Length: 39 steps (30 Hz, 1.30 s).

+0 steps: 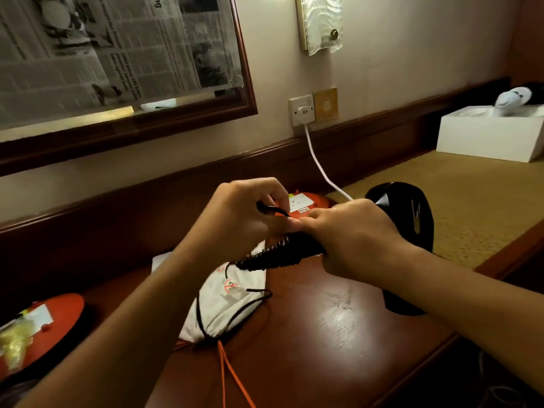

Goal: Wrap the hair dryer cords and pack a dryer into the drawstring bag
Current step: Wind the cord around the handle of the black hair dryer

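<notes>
A black hair dryer (412,219) is held above the wooden desk, its big barrel to the right. My right hand (353,237) grips its handle, around which the black coiled cord (273,254) is wound. My left hand (244,213) pinches the loose black end of the cord just left of the right hand. Below them a white drawstring bag (226,301) with black strings lies on the desk, its neck pulled shut toward me.
A red extension reel (306,201) sits behind the hands, with a white cable (318,163) running to a wall socket (303,110). Another red reel (44,322) is at left, orange cord (232,375) in front. A white box (488,134) holding a white dryer stands at the far right.
</notes>
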Tool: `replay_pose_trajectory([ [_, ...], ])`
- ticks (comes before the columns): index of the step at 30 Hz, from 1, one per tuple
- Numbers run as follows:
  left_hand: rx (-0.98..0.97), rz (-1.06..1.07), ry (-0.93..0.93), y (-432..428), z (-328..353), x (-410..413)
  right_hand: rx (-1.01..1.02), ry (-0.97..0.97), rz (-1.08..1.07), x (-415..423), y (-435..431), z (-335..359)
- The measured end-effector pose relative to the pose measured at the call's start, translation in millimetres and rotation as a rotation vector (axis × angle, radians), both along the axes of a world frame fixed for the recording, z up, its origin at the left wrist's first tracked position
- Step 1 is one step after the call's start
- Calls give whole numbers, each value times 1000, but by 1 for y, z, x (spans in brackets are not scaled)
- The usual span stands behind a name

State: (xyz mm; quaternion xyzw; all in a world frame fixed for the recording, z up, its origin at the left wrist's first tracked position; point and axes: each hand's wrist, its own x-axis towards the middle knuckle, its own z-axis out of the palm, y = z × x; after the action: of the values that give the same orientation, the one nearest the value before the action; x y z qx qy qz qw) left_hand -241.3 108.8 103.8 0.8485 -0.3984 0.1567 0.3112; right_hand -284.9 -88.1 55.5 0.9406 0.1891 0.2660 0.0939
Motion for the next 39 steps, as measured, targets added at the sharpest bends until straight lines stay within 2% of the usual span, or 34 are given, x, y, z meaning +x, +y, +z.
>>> replay_pose_trajectory([
  [3, -255, -193, 449, 1, -11, 22, 57, -92, 43, -11, -10, 12],
  [5, -377, -247, 589, -1, -31, 31, 124, -140, 44, -16, -17, 18],
  [6, -359, -209, 578, -4, -42, 31, 169, -159, 39, -17, -19, 22],
  [8, -278, -115, 508, -13, -63, 29, 246, -174, -2, -16, -20, 29],
  [10, -183, -139, 449, -24, -78, 22, 251, -179, -74, -5, -20, 32],
  [14, 129, -93, 133, -39, -81, 9, 299, -111, -215, 26, -29, 22],
  [18, 216, 0, -277, -34, -57, 10, 236, -51, -256, 40, -32, -1],
  [22, 217, 40, -404, -27, -27, 26, 118, -34, -183, 40, -26, -15],
  [27, 137, 17, -196, -29, -7, 37, 26, -41, -81, 27, -24, -4],
  [33, 99, -264, 454, -21, 4, 51, -24, -99, 13, 10, -28, 9],
  [35, 104, -298, 478, -21, 6, 55, -13, -94, 21, 7, -29, 9],
  [39, 99, -281, 354, -28, 0, 57, 13, -67, 60, 7, -33, 5],
])
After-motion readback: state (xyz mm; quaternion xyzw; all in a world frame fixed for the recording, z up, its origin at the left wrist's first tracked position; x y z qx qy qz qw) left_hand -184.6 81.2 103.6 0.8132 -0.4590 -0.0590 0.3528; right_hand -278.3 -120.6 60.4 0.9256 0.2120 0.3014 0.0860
